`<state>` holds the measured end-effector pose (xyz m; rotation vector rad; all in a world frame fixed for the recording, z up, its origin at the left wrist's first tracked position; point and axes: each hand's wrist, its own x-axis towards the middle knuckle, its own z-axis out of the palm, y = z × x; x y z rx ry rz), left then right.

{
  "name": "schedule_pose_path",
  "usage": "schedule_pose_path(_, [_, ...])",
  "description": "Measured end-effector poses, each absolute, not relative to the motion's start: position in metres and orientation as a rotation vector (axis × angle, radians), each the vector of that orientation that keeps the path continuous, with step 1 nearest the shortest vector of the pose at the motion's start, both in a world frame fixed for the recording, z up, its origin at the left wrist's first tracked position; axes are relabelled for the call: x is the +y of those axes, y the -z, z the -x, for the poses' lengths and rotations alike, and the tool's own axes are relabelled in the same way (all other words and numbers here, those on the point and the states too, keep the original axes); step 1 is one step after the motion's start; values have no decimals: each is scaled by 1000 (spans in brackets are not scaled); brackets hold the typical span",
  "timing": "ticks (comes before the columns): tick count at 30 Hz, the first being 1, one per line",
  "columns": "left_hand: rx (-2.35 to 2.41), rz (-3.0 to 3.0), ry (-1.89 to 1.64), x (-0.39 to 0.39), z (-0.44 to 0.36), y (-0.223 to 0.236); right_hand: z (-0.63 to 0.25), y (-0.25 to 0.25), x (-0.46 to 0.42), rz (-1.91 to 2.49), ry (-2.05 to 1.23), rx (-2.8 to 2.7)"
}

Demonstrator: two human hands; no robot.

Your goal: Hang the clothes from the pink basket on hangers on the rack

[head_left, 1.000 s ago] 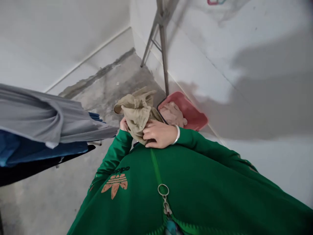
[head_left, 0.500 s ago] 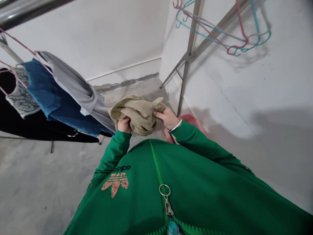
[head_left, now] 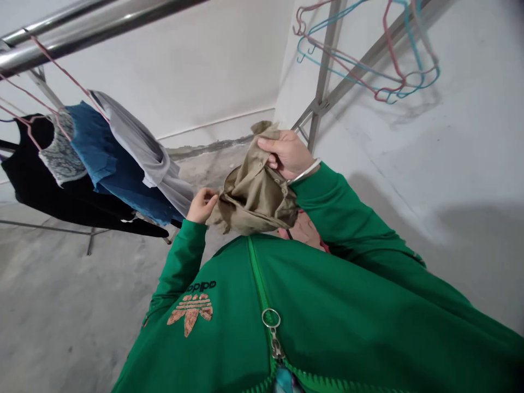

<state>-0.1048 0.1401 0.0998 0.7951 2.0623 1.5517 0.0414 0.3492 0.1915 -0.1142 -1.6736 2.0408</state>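
A crumpled khaki shirt [head_left: 257, 191] with small buttons hangs between my two hands, in front of my green jacket. My right hand [head_left: 292, 154] is closed on its upper part near the collar, thumb on top. Lower and to the left, my left hand [head_left: 202, 205] pinches the shirt's left edge between thumb and fingers. The lower folds of the cloth hang loosely close to my jacket.
Clothes on pink hangers, among them a grey garment [head_left: 135, 136] and a blue one [head_left: 98, 158], hang from a metal rail [head_left: 102, 24] at left. Pink and blue hangers [head_left: 368, 71] hang at upper right by the rack's leg [head_left: 317, 117]. Something pink [head_left: 305, 229] stands below the shirt.
My right hand has lifted its part of the shirt up and away from me. My left hand has shifted slightly left, and the cloth is more spread, showing its buttons.
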Motion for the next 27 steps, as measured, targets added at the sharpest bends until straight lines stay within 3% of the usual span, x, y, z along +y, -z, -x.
schedule_pose_path(5, [1995,-1605,-1405,169,92,-127,-27,-205,331,-347,-1867,-2321])
schedule_pose_path(9, [1973,-1651,-1339,189,81,-120,-27,-211,321,-542,-1458,-2750])
schedule_pose_path(13, [2085,-1494,-1655,181,77,-112,-45,-189,340,-213,-1353,-2590])
schedule_pose_path(18, [2124,-1391,-1907,161,66,-120,-70,-123,356,474,-1045,-2615])
schedule_pose_path(22, [2014,-1505,-1960,154,54,-121,-74,-75,344,563,-978,-2865])
schedule_pose_path(27, [2005,-1518,-1874,146,36,-123,-59,-50,341,578,-1007,-2764])
